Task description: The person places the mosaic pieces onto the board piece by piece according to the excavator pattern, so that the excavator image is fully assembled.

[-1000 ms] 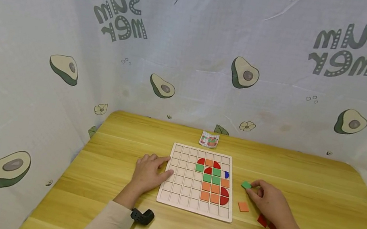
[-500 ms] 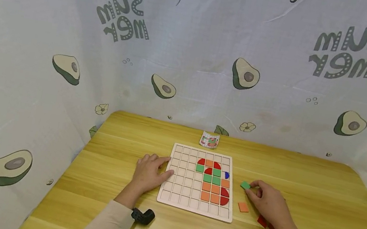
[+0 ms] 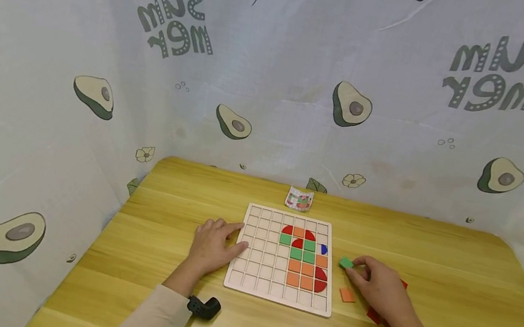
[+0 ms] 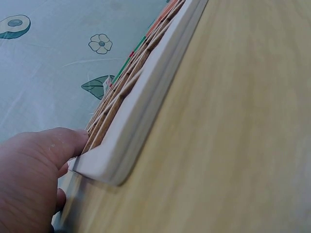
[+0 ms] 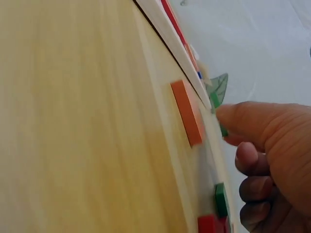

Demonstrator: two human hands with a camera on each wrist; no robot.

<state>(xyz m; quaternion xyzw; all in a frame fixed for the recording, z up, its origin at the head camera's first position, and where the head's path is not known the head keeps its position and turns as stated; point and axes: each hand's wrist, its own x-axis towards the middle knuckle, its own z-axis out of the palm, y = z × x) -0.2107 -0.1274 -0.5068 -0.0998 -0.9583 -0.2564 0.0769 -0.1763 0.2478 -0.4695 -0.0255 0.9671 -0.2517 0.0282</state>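
Note:
A wooden grid board (image 3: pixel 253 283) lies on the table, its right half partly filled with red, orange, green and blue pieces. My left hand (image 3: pixel 214 247) rests at the board's left edge, thumb and index finger reaching onto the rim. In the left wrist view the thumb (image 4: pixel 65 145) lies over the board's corner. To the right of the board, my right hand (image 3: pixel 379 289) pinches a green square tile (image 3: pixel 345 263) between thumb and fingers. Just below that tile, an orange tile (image 3: pixel 347 295) lies on the table.
Red pieces (image 3: pixel 374 315) lie partly hidden beneath the right hand and wrist. The right wrist view also shows another green piece (image 5: pixel 221 200) there. A small pattern card (image 3: pixel 299 200) stands behind the board. Beyond the table hangs a printed cloth (image 3: pixel 286 86).
The right hand has shifted slightly left with the green tile, bringing it closer to the board. More red shows behind that hand. The left hand stays in place.

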